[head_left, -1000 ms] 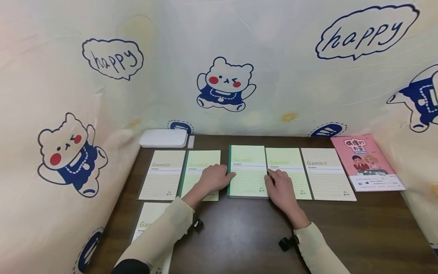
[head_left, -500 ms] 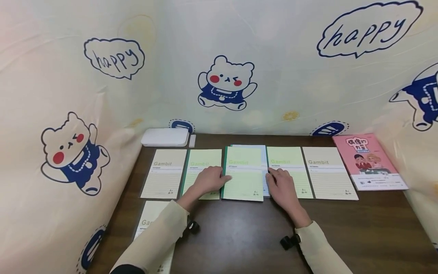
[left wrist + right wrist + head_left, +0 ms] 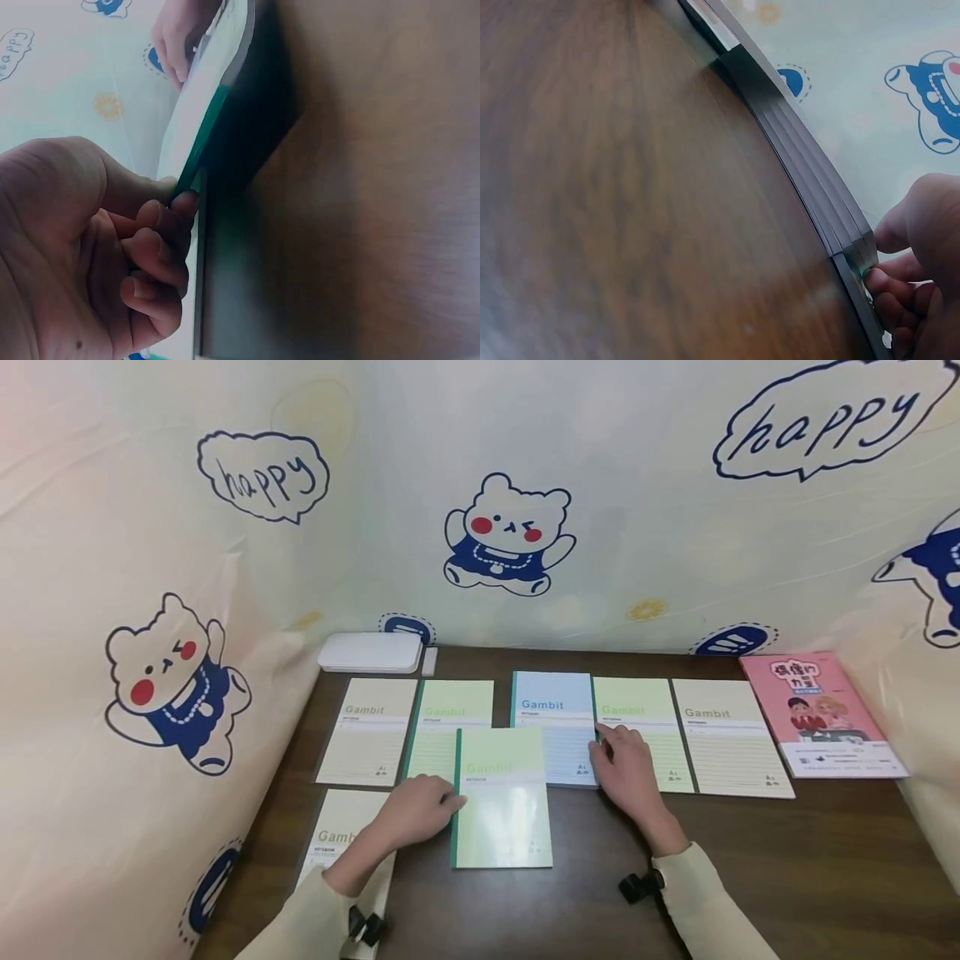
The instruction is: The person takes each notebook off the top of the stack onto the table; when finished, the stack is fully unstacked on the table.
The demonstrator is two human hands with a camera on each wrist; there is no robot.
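Observation:
My left hand (image 3: pixel 417 810) pinches the spine edge of a light green notebook (image 3: pixel 501 814), thumb on its cover. In the left wrist view this notebook is raised off the table, with fingers (image 3: pixel 154 251) curled under the spine. A blue notebook (image 3: pixel 553 727) lies in the back row, on a stack whose layered edges show in the right wrist view. My right hand (image 3: pixel 628 772) grips the right edge of that stack, thumb on top and fingers (image 3: pixel 889 285) curled at the side. Another green notebook (image 3: pixel 637 697) lies right beside it.
A cream notebook (image 3: pixel 735 752) and a pink book (image 3: pixel 832 714) lie to the right. At left are a cream notebook (image 3: pixel 367 735), a green notebook (image 3: pixel 456 702) and a nearer cream notebook (image 3: pixel 341 818). A white case (image 3: pixel 371 652) stands at the back left of the dark table (image 3: pixel 585 893).
My left hand has drawn the green notebook off the stack, toward me and leftward, uncovering the blue one. My right hand has stayed at the stack's right edge.

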